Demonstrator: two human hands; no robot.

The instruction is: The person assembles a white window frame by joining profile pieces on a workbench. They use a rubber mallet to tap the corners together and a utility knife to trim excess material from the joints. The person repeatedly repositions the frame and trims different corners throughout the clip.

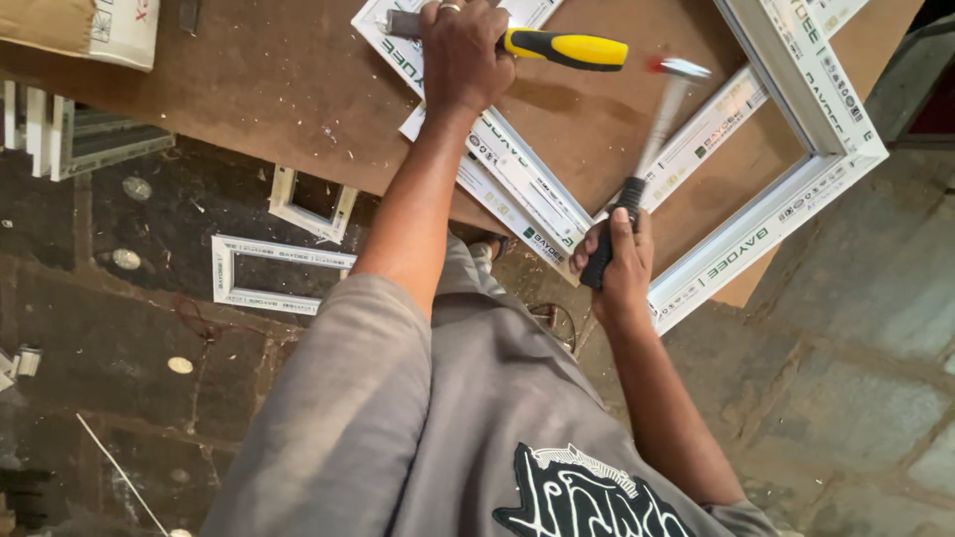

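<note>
- The left hand (463,55) has its grip clamped around a chisel (517,40), fingers wrapped over the shaft where the grey metal meets the yellow and black handle; a ring shows on one finger.
- The chisel lies roughly level across the top of the view, its yellow handle pointing to the right and its metal end to the left, over the white window frame (796,109).
- The right hand (617,264) has its grip shut on the black handle of a hammer (652,139), holding it near the lower end.
- The hammer slants up and to the right, its head blurred and near the yellow end of the chisel, just apart from it.
- The window frame is made of white plastic profiles with printed protective film; it rests on the brown board counter (259,80), one corner hanging past the counter's edge near the right hand.
- A cardboard box (85,30) sits at the counter's top left corner.
- On the dark stone floor (865,318) below lie two smaller white frames (274,273) and a stack of profile offcuts (60,139).
- The person's grey shirt (438,428) with a black and white print fills the bottom of the view.
</note>
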